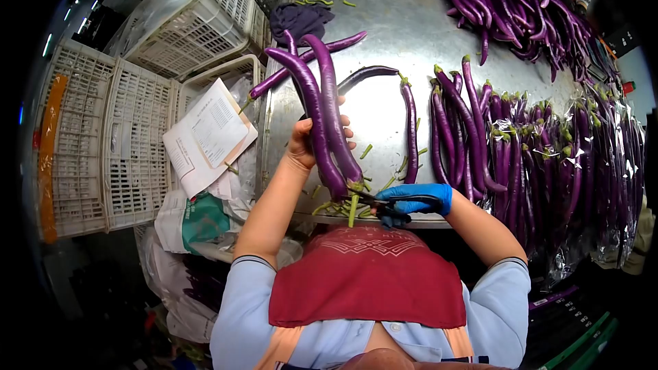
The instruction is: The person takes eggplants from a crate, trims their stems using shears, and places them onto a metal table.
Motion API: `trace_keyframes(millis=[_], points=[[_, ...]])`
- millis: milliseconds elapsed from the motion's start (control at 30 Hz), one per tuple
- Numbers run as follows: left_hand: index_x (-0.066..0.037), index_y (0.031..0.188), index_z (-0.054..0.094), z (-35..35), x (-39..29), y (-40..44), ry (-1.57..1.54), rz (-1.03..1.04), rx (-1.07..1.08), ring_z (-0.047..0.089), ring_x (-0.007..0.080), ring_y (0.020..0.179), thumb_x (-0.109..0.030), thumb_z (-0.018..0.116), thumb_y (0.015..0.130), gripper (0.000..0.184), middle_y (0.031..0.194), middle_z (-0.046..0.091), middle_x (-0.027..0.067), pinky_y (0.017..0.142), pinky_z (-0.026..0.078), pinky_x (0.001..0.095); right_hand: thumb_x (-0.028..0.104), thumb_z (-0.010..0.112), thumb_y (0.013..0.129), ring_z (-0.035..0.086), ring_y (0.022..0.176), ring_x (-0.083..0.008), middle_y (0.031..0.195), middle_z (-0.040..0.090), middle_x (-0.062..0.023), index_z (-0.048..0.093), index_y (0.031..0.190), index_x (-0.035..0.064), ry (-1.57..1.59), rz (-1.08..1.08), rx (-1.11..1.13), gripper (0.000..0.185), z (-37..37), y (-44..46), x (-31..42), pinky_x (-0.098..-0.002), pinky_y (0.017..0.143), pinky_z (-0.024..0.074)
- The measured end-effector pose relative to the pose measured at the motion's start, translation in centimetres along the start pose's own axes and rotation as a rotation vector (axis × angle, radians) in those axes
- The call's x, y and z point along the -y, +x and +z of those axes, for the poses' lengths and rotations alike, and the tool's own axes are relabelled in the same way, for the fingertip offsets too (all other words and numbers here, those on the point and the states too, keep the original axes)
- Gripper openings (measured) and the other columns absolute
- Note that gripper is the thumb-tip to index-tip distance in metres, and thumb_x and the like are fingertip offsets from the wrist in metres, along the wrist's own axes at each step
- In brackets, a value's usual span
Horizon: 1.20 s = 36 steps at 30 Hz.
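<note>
My left hand, bare, is wrapped round long purple eggplants, their stem ends pointing toward my body. My right hand, in a blue glove, grips black-handled scissors. The scissor blades are at the green stem of a held eggplant; whether they touch it I cannot tell. Cut stem pieces lie on the metal table around the hands. Beyond the held ones lie a crosswise eggplant and a dark curved one. A single eggplant lies to their right.
Loose eggplants and bagged eggplants line the right side. A big pile lies at the back right. A dark cloth sits at the back left. White crates and paper sheets stand left of the table.
</note>
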<state>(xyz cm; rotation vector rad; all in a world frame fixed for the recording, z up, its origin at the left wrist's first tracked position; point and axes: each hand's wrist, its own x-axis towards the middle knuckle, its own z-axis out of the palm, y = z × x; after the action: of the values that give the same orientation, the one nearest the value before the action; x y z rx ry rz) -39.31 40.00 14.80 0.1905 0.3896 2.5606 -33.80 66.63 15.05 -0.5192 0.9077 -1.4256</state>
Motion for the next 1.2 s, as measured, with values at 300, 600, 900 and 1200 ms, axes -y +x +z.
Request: trace_keyframes(millis=[300,600,900,1200], points=[[-0.003,0.123,0.04,-0.8,-1.7,0.5,0.414,0.065,-0.439,0.062,0.0292,0.09,-0.022,0.066,0.076,0.057,0.096,0.059,0.0143,0.083,0.052,0.0466,0.033,0.064,0.084,0.057,0.082,-0.0114,0.093,0.062,-0.0092,0.052,0.118,0.002,-0.408,0.286,-0.432,0.048,-1.0,-2.2,-0.5,-0.0237,0.068,0.0458],[0.0,0.114,0.045,0.9,1.0,1.9,0.545,0.121,-0.514,0.062,0.0275,0.089,-0.017,0.064,0.078,0.044,0.093,0.059,0.014,0.079,0.054,0.0424,0.04,0.059,0.085,0.055,0.088,-0.019,0.1,0.06,-0.0175,0.05,0.114,-0.0007,-0.35,0.111,-0.412,0.051,0.4,1.5,-2.5,-0.0318,0.079,0.044],[0.003,0.1,0.051,-0.5,0.3,2.2,0.481,0.136,-0.686,0.061,0.0281,0.089,-0.02,0.064,0.079,0.034,0.092,0.06,0.0151,0.079,0.054,0.043,0.046,0.059,0.082,0.061,0.084,-0.0322,0.091,0.061,-0.0203,0.053,0.109,0.0005,-0.672,0.136,-0.586,0.053,1.4,0.1,-2.2,-0.0363,0.074,0.0458],[0.003,0.103,0.048,1.2,3.0,3.7,0.478,-0.026,-0.657,0.062,0.028,0.083,-0.016,0.064,0.078,0.035,0.091,0.059,0.0147,0.075,0.054,0.0425,0.029,0.064,0.083,0.055,0.058,-0.021,0.071,0.06,-0.0146,0.059,0.106,0.0048,-0.702,-0.033,-0.695,0.033,1.6,2.6,-4.5,-0.0291,0.061,0.0459]])
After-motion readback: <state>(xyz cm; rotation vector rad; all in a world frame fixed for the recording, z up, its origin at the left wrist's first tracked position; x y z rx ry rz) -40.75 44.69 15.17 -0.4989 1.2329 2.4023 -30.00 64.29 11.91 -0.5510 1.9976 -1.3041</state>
